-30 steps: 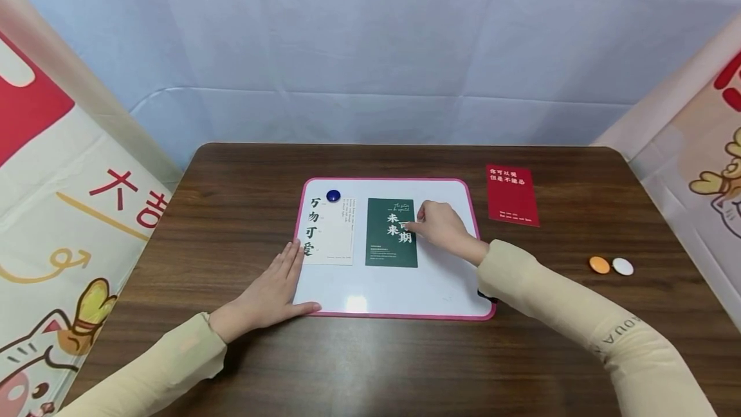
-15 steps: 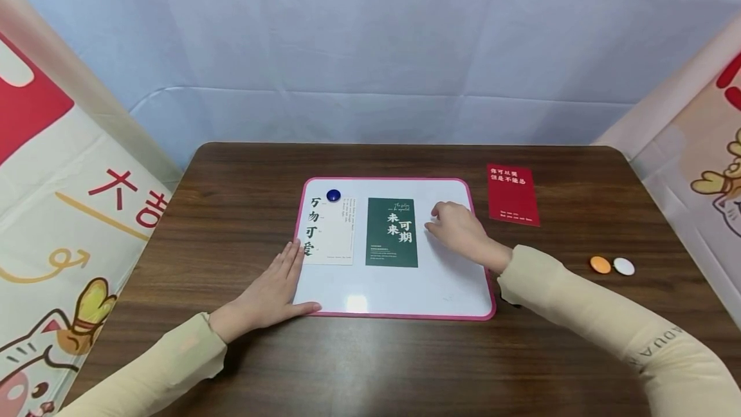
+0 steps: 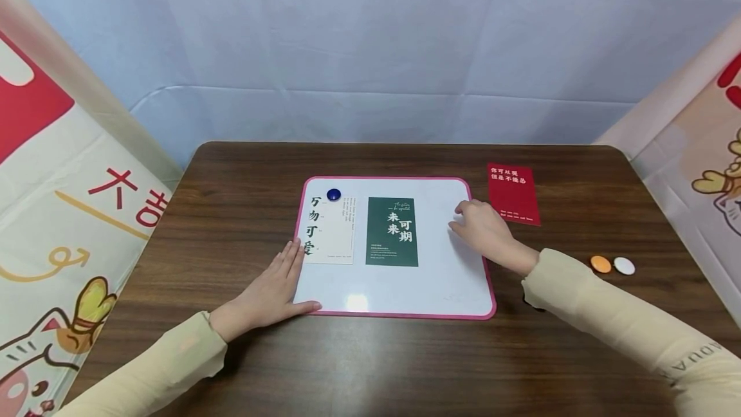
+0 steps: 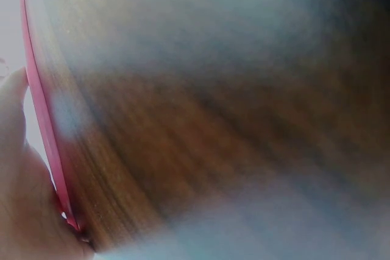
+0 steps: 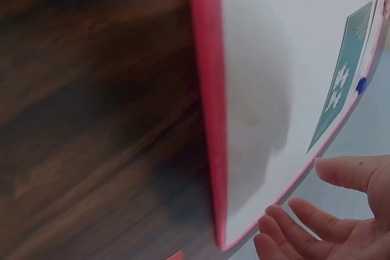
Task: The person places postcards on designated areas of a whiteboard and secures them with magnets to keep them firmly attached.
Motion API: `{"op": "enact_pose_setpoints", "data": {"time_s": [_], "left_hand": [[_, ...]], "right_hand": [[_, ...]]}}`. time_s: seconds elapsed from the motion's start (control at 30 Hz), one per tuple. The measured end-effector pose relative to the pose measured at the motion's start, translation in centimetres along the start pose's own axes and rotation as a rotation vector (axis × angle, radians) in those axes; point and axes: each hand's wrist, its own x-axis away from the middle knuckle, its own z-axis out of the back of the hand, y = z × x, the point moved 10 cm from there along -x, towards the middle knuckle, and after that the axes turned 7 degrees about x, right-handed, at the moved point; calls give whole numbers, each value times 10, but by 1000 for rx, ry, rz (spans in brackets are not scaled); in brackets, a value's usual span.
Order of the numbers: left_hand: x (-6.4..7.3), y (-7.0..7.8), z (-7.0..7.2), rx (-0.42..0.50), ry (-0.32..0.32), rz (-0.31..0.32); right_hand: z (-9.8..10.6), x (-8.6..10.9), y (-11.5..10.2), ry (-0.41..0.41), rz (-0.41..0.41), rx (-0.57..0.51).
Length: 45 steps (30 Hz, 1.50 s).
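Head: left hand [image 3: 271, 289] flat on the left edge of the whiteboard [image 3: 440, 288]. White card [image 3: 338, 240] looks done, with blue disc [image 3: 333, 195]; green card [image 3: 392, 240] has none; red card [image 3: 512, 197], orange disc [image 3: 600, 264], white disc [image 3: 624, 266] remain toward the right edge of the table [image 3: 376, 365]. Left wrist: hand against pink rim [image 4: 42, 114]. Right wrist: right hand [image 5: 359, 235] empty, loosely bent.

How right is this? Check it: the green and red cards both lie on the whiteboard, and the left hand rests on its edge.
Wrong about the red card: the head view shows it on the table, beside the whiteboard. The green card and left hand are as stated.
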Motion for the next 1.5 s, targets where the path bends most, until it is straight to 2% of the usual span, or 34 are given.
{"op": "enact_pose_setpoints", "data": {"time_s": [0.3,0.83,1.5], "left_hand": [[0,-1,-1,-5,-8,8],[0,-2,-1,13,0,8],[-1,-2,-2,12,-1,10]], "right_hand": [[7,7,25,-14,-12,-37],[19,19,62,10,-46,-27],[29,36,107,-1,-155,-54]]}}
